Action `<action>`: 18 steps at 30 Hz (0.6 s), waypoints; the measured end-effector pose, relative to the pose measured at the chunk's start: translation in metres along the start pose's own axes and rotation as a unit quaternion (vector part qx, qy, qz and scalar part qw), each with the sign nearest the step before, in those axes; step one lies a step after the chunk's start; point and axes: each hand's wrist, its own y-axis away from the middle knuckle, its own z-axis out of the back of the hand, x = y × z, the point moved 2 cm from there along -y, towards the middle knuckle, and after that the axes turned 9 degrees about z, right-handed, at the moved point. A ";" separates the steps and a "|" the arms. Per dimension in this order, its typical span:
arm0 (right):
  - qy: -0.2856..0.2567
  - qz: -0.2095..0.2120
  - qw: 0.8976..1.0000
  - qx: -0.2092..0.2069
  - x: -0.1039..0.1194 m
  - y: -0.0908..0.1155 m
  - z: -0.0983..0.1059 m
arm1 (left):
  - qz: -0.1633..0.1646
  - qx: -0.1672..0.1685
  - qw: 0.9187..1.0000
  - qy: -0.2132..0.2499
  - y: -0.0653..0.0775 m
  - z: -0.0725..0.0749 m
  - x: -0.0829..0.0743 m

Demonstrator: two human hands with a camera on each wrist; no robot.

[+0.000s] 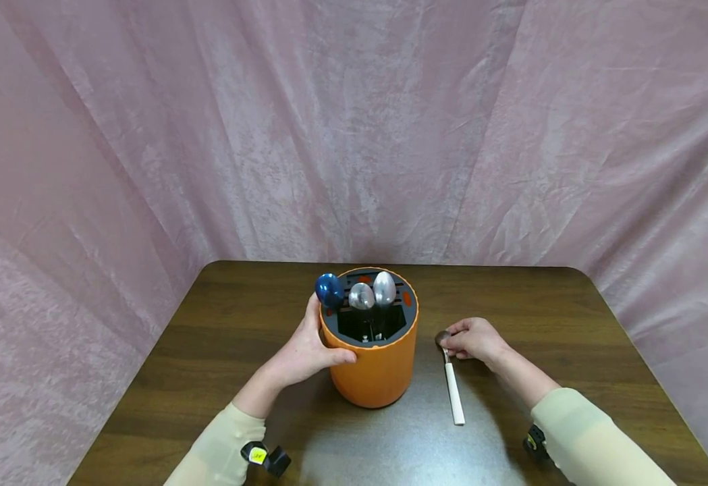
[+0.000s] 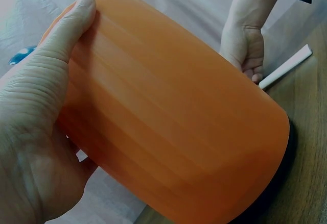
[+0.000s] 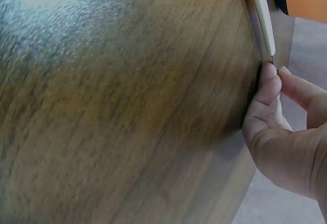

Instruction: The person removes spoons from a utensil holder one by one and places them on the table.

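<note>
An orange utensil holder (image 1: 373,371) stands on the table, its dark slotted insert showing at the top. My left hand (image 1: 305,347) grips its left side, thumb across the front and fingers round behind. Out of the insert rise a blue spoon (image 1: 329,291) and two silver spoons, one in the middle (image 1: 362,296) and one at the right (image 1: 385,289). To the right of the holder lies a white-handled spoon (image 1: 453,395), its handle pointing toward me. My right hand (image 1: 477,339) pinches this spoon by its metal neck near the bowl. In the right wrist view, the bowl is hidden.
The brown wooden table (image 1: 256,297) has rounded far corners. A pink cloth (image 1: 354,135) hangs behind it and along the sides. Light glares off the near middle of the tabletop.
</note>
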 end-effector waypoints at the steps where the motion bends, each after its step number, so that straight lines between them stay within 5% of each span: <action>1: -0.002 -0.001 1.000 -0.002 0.000 0.000 0.000 | 0.000 0.000 1.000 0.000 0.000 0.000 0.000; 18: -0.024 -0.025 0.999 -0.015 0.003 0.003 -0.002 | 0.000 -0.002 1.000 -0.005 0.001 0.001 -0.001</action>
